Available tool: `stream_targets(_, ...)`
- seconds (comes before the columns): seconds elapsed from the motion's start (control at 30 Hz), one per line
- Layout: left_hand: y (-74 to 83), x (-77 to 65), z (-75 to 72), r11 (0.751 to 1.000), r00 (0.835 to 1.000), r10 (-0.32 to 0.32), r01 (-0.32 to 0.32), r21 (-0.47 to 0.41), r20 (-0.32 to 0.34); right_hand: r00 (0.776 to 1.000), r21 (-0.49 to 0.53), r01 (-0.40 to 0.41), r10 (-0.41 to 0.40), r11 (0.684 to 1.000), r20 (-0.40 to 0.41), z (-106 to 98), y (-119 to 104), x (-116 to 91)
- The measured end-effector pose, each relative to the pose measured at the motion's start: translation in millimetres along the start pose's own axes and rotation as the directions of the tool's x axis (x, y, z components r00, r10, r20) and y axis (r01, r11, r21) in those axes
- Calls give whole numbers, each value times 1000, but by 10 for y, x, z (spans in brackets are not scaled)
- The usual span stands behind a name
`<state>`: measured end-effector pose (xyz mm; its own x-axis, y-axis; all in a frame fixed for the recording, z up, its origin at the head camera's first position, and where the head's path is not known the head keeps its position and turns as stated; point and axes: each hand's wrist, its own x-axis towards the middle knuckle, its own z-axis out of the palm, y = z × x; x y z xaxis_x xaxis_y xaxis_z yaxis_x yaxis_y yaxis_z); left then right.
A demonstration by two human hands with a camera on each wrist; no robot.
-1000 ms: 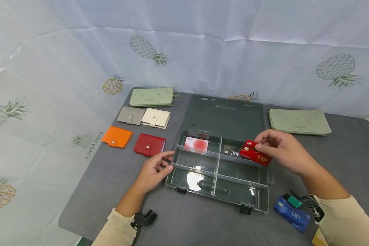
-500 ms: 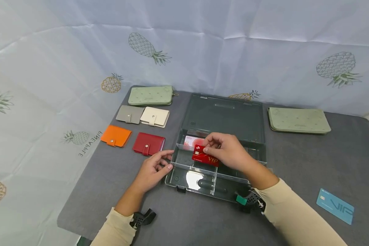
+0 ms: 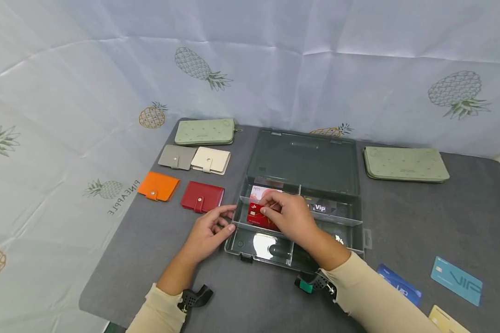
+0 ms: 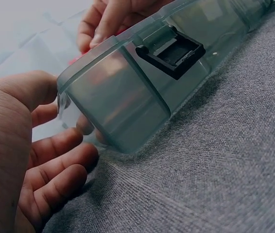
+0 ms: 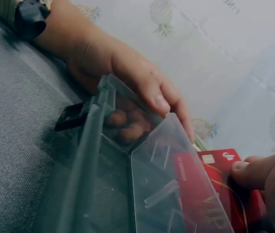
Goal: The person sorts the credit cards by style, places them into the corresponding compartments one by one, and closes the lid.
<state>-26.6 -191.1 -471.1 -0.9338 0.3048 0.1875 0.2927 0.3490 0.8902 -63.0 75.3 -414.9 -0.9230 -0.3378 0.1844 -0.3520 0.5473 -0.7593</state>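
Dressed in pale-beige long sleeves: left sleeve (image 3: 160,311) and right sleeve (image 3: 376,298), creased near the cuffs. Fitted with black wrist devices: left wrist unit (image 3: 190,298), with perforated housing and curved tab; right wrist unit (image 3: 318,281), likewise perforated, with flat green patch (image 3: 305,286) and small silvery hardware (image 3: 330,289).

Six cards (image 3: 456,280), four small snap wallets (image 3: 201,196), two long green wallets (image 3: 406,163) and one compartmented box (image 3: 304,162) show.
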Motion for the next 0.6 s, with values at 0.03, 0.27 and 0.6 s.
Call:
stream_targets(0.03,-4,-3,1,1000,1000,2,-2,0,-1,1000,-4,5,-5,1000,-9,14,3,-2)
stream_targets(0.27,-5,-14,-6,1000,1000,0,0,-2,-6,997,-114,37,-29,993,71,106,-8,7)
stream_targets(0.6,23,-10,-2,1000,1000,-19,19,6,4,993,-262,51,-21,964,114,118,-22,5)
